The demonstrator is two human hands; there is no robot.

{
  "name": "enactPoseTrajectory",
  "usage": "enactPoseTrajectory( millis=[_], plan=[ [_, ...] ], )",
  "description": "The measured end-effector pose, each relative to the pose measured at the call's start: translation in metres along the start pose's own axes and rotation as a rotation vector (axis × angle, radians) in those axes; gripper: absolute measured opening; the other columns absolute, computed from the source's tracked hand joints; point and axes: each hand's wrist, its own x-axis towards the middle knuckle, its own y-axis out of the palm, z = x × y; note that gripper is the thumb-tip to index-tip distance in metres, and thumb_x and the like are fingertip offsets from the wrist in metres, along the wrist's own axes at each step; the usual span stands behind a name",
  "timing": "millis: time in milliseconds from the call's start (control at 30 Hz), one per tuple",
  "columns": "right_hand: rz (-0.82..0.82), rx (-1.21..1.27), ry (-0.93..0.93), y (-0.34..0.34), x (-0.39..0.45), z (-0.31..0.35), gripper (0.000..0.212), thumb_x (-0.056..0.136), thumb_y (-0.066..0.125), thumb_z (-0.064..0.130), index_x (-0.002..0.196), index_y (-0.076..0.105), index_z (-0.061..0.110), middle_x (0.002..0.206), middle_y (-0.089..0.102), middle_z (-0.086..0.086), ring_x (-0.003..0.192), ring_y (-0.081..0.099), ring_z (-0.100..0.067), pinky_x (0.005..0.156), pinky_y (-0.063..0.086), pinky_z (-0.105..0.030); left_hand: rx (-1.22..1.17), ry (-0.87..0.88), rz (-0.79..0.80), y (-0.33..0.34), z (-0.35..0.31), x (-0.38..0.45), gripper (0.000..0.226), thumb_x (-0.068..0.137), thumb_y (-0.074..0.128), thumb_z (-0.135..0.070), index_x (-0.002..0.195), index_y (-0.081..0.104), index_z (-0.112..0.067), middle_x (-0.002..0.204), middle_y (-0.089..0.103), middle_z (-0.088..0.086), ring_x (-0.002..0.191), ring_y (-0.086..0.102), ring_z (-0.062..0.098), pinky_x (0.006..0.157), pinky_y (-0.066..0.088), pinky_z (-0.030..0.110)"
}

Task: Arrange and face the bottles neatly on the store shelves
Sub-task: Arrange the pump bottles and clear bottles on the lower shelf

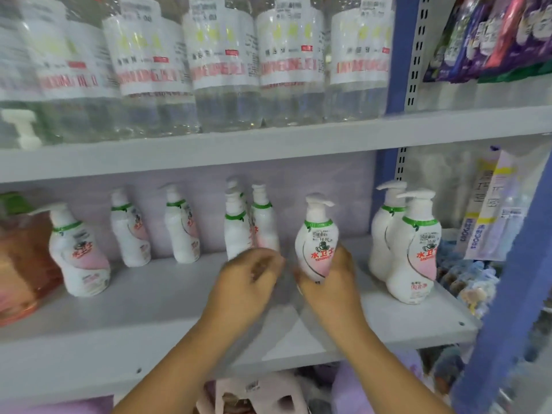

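Note:
Several white pump bottles with pink labels and green neck bands stand on the middle shelf (167, 312). My right hand (331, 282) grips one bottle (317, 237) round its lower part, upright, with the label facing me. My left hand (249, 277) is blurred, just left of that bottle, and covers the bases of a close group of bottles (237, 231). Whether its fingers hold one of them does not show. Two bottles (413, 249) stand one behind the other at the right end. Three more (79, 252) stand spaced out on the left, turned different ways.
Large clear bottles with white labels (221, 55) fill the shelf above. An orange refill pack (21, 258) sits at the far left. A blue upright (385, 186) bounds the shelf on the right, with packets (490, 204) hanging beyond it. Soft pink and purple goods (268, 392) lie below.

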Motion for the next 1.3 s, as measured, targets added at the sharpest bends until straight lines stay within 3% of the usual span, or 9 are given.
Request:
enactPoseTrajectory(
  millis=[100, 200, 333, 467, 633, 867, 933, 1000, 1300],
  plan=[
    [-0.023, -0.022, 0.06, 0.011, -0.001, 0.003, 0.066, 0.077, 0.086, 0.023, 0.131, 0.052, 0.011, 0.118, 0.039, -0.001, 0.102, 0.054, -0.021, 0.086, 0.039, -0.022, 0.041, -0.119, -0.333, -0.029, 0.026, 0.018, 0.05, 0.082, 0.083, -0.032, 0.123, 0.055, -0.022, 0.119, 0.054, -0.009, 0.093, 0.057, -0.002, 0.086, 0.047, 0.025],
    [-0.057, -0.087, 0.043, 0.009, -0.002, 0.007, 0.058, 0.075, 0.087, 0.029, 0.123, 0.059, 0.016, 0.112, 0.04, 0.002, 0.101, 0.056, -0.023, 0.086, 0.041, -0.023, -0.017, -0.347, 0.014, -0.04, 0.045, 0.045, 0.096, 0.081, 0.083, -0.03, 0.157, 0.024, -0.024, 0.149, 0.038, -0.004, 0.118, 0.048, -0.001, 0.096, 0.041, 0.024],
    [-0.047, -0.096, 0.001, -0.005, -0.009, 0.012, 0.056, 0.071, 0.087, 0.036, 0.12, 0.06, 0.031, 0.111, 0.048, 0.009, 0.095, 0.063, -0.011, 0.087, 0.054, -0.03, -0.074, -0.302, 0.193, -0.041, 0.057, 0.049, 0.075, 0.064, 0.072, -0.046, 0.134, 0.047, -0.038, 0.126, 0.067, -0.011, 0.103, 0.069, 0.003, 0.092, 0.057, 0.037],
    [-0.097, -0.061, 0.043, -0.027, -0.028, 0.008, 0.062, 0.071, 0.087, 0.039, 0.12, 0.049, 0.036, 0.118, 0.053, 0.012, 0.102, 0.061, -0.001, 0.089, 0.054, -0.031, 0.022, -0.319, 0.201, -0.034, 0.042, 0.035, 0.061, 0.065, 0.086, -0.049, 0.113, 0.049, -0.038, 0.108, 0.065, -0.015, 0.092, 0.068, 0.006, 0.084, 0.057, 0.036],
    [-0.207, -0.282, -0.024, -0.052, -0.04, 0.0, 0.073, 0.067, 0.075, 0.064, 0.124, 0.052, 0.026, 0.112, 0.049, 0.011, 0.106, 0.057, -0.017, 0.089, 0.054, -0.041, 0.038, -0.256, 0.252, 0.011, 0.004, 0.02, 0.08, 0.049, 0.082, -0.074, 0.112, 0.048, -0.038, 0.111, 0.059, -0.017, 0.094, 0.065, 0.006, 0.078, 0.054, 0.034],
    [-0.256, -0.29, -0.066, -0.073, -0.038, -0.011, 0.075, 0.072, 0.081, 0.055, 0.136, 0.051, 0.028, 0.115, 0.04, 0.018, 0.117, 0.05, -0.013, 0.099, 0.051, -0.039, -0.178, -0.201, 0.47, 0.041, -0.003, 0.031, 0.067, 0.069, 0.086, -0.046, 0.121, 0.043, -0.042, 0.112, 0.066, -0.018, 0.089, 0.065, -0.004, 0.08, 0.055, 0.027],
    [-0.256, -0.249, -0.07, -0.075, -0.039, -0.015, 0.077, 0.075, 0.079, 0.055, 0.14, 0.047, 0.031, 0.122, 0.038, 0.024, 0.127, 0.046, -0.011, 0.104, 0.049, -0.04, -0.167, -0.171, 0.565, 0.038, 0.005, 0.037, 0.054, 0.069, 0.078, -0.041, 0.117, 0.052, -0.047, 0.109, 0.072, -0.015, 0.082, 0.072, 0.009, 0.077, 0.061, 0.038],
    [-0.252, -0.228, -0.091, -0.075, -0.042, -0.016, 0.077, 0.078, 0.077, 0.055, 0.144, 0.044, 0.032, 0.127, 0.036, 0.027, 0.132, 0.043, -0.01, 0.107, 0.047, -0.041, -0.168, -0.161, 0.569, 0.044, 0.006, 0.041, 0.043, 0.072, 0.076, -0.037, 0.112, 0.06, -0.043, 0.104, 0.073, -0.011, 0.08, 0.074, 0.021, 0.076, 0.063, 0.046],
    [-0.295, -0.222, -0.128, -0.074, -0.037, -0.021, 0.075, 0.078, 0.07, 0.06, 0.143, 0.045, 0.031, 0.13, 0.038, 0.019, 0.134, 0.045, -0.017, 0.107, 0.048, -0.045, -0.277, -0.109, 0.553, 0.084, -0.006, 0.056, 0.033, 0.086, 0.078, -0.018, 0.112, 0.068, -0.037, 0.108, 0.076, -0.015, 0.101, 0.071, 0.004, 0.096, 0.057, 0.035]
  ],
)
